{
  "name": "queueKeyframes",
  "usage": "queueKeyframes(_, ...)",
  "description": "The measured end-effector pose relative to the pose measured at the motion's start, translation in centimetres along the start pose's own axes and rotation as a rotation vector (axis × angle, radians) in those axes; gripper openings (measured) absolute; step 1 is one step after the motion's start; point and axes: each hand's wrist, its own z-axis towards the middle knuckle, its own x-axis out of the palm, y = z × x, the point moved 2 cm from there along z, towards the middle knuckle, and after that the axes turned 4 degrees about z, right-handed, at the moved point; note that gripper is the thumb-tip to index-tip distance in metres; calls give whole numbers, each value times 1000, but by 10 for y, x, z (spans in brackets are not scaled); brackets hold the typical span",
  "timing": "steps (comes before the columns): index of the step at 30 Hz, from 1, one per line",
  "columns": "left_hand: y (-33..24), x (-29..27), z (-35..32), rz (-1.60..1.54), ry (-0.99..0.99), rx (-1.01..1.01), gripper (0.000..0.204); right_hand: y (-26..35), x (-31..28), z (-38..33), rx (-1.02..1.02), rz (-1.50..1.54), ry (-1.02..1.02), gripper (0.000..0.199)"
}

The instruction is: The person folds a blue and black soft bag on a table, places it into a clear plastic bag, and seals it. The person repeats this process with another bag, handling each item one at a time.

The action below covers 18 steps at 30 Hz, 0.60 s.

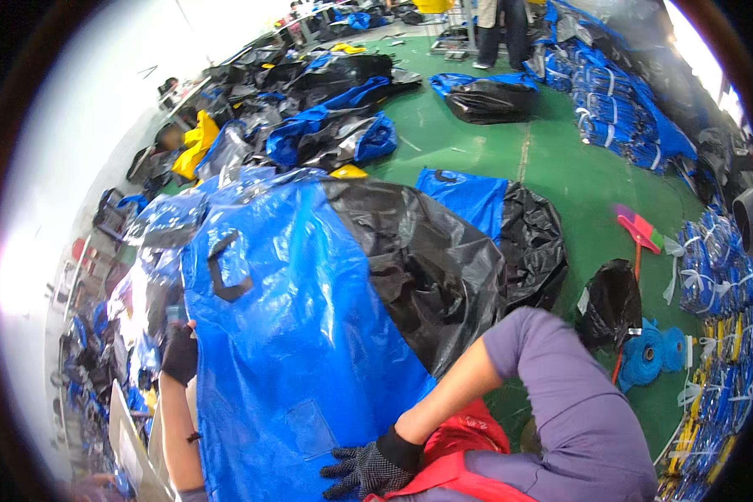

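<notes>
A large blue woven plastic bag (293, 335) with a black strap handle (226, 268) lies spread in front of me, and black plastic sheeting (427, 268) covers its right side. My left hand (180, 353), in a black glove, grips the bag's left edge. My right hand (366, 468), in a dotted black glove, rests flat on the bag's lower part with its fingers spread. My right arm wears a purple sleeve (560, 393), and red cloth (464, 443) sits just beside that hand.
More blue and black bags (335, 125) are piled on the green floor (494, 159) beyond. Bundles of blue straps (711, 268) and blue spools (644, 356) line the right side. A red broom (637, 230) lies there. A person stands far back (498, 33).
</notes>
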Motion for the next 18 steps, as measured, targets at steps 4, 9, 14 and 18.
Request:
queueKeyframes(4, 60, -36, -28, 537, -519, -87, 14, -19, 68, 49, 358, 179, 226, 58)
queueKeyframes(9, 115, -13, -115, 897, -845, 877, 46, -18, 53, 82, 413, 335, 330, 51)
queueKeyframes(14, 134, -86, -233, 1303, -1355, 752, 55, -54, -84, 18, 2, -491, -731, 36)
queueKeyframes(18, 209, -175, -290, 1026, -1629, 161, 60, -99, -126, -63, 796, -827, -411, 51)
